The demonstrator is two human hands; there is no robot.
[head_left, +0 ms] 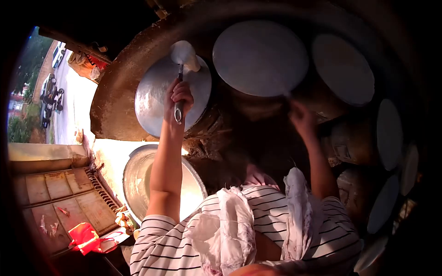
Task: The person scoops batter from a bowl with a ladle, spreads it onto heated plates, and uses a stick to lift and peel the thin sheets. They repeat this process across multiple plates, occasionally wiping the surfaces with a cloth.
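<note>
Left hand [180,95] clenched around the metal handle of a ladle [183,54]; the ladle's pale bowl rests on the upper rim of a round metal lid [156,99]. That lid sits tilted on a pot mouth, at the left end of a curved row of similar lids. Right hand [301,117] raised just below the next lid [260,57] to the right of the ladle lid, fingers at its lower edge; whether it grips cannot be told, the hand is in shadow. A big metal basin [138,177] lies below the ladle lid. A white cloth [230,225] hangs over the striped shirt.
</note>
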